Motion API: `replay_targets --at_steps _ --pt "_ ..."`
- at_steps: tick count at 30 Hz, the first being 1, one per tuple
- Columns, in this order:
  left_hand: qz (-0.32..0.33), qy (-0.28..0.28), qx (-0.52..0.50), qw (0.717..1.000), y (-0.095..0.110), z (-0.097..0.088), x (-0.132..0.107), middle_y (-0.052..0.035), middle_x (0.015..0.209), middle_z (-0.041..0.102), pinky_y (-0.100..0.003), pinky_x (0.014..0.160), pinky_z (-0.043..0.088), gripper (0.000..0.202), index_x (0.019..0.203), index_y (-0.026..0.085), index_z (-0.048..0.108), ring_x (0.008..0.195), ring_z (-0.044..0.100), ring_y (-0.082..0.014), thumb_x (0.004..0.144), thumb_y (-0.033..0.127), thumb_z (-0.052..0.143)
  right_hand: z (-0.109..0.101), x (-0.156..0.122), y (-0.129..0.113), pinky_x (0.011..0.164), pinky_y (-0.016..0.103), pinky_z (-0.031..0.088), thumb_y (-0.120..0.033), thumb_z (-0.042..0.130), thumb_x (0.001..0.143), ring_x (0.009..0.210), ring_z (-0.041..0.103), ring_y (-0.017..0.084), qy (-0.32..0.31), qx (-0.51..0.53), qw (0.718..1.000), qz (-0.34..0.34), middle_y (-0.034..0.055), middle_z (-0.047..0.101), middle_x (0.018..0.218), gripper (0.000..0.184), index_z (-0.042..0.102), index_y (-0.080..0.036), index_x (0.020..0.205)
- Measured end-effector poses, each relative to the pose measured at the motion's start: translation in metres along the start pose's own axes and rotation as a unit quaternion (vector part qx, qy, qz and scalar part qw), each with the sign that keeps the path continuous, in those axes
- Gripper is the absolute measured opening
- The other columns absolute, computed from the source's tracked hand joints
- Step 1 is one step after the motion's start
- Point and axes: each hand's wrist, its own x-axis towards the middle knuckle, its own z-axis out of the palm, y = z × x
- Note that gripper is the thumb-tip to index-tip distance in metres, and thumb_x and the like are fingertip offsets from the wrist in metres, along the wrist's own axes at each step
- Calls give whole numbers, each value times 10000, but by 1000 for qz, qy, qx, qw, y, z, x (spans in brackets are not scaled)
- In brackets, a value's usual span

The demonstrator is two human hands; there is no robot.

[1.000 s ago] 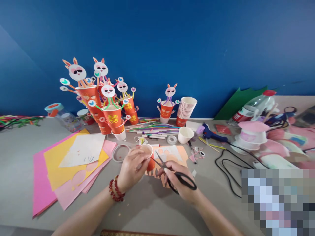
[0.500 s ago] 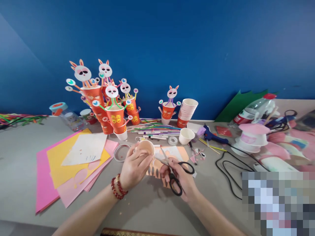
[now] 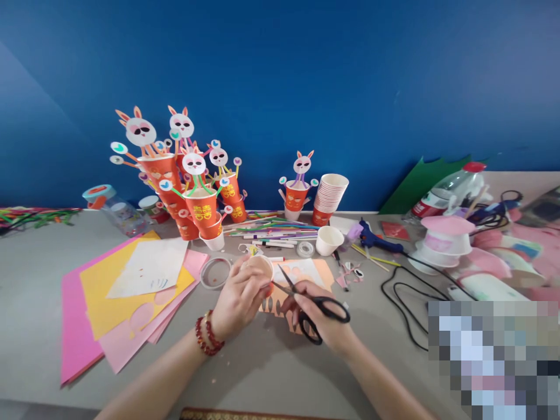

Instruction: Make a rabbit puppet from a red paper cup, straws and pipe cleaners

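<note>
My left hand (image 3: 240, 297) is closed around a paper cup (image 3: 262, 265), its mouth tilted up and the fingers covering much of its side. A bit of orange shows below the rim. In my right hand (image 3: 321, 318) is a pair of black-handled scissors (image 3: 330, 308), blades apart and pointing toward the cup. The lower blade tip lies close by the cup's edge; whether it touches I cannot tell. Under the hands lies an orange paper sheet (image 3: 324, 274) with dark oval marks and cut-outs.
Rabbit-faced red cups (image 3: 203, 207) stand in a group at the left back. A cup stack (image 3: 330, 198) and a lone white cup (image 3: 329, 240) are behind my hands. A blue glue gun (image 3: 380, 238) trails a black cord at right. Coloured paper (image 3: 72, 326) lies left.
The scissor blades have spread wider, and the lower handle ring has turned a little. My left hand still holds the cup. The whole view has shifted slightly.
</note>
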Motion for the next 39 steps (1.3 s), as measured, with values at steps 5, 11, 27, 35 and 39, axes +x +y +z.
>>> replay_targets --at_steps 5,11,27,35,39 --pt "-23 38 14 999 1 1 0 -30 915 724 -568 1138 290 152 1022 208 556 884 674 -176 905 112 556 9 4 2 476 229 463 -383 587 901 495 580 126 54 170 983 39 49 724 718 253 533 -189 747" --pt "-69 22 4 997 2 5 -2 -16 880 699 -572 1144 273 92 963 214 558 886 661 -179 917 135 545 13 -3 0 545 258 467 -429 560 926 552 603 147 49 71 996 10 33 695 690 277 612 -180 816" --pt "-96 57 -57 992 5 6 -2 -68 936 634 -425 901 464 48 956 208 584 917 582 -214 915 195 562 10 -12 1 567 246 470 -439 449 990 640 629 159 42 -125 990 -50 36 646 731 334 657 -190 912" --pt "-81 74 -71 991 5 8 0 -31 838 677 -403 870 467 89 917 218 601 841 602 -191 904 133 579 11 -8 1 574 249 463 -407 491 974 602 617 145 56 -75 995 -39 35 665 738 299 661 -184 868" --pt "-63 80 -60 993 3 13 -5 -26 867 702 -407 876 461 137 935 233 629 865 601 -190 896 109 587 15 -4 0 543 251 454 -398 500 961 548 588 140 74 67 995 -2 34 672 697 311 639 -175 794"
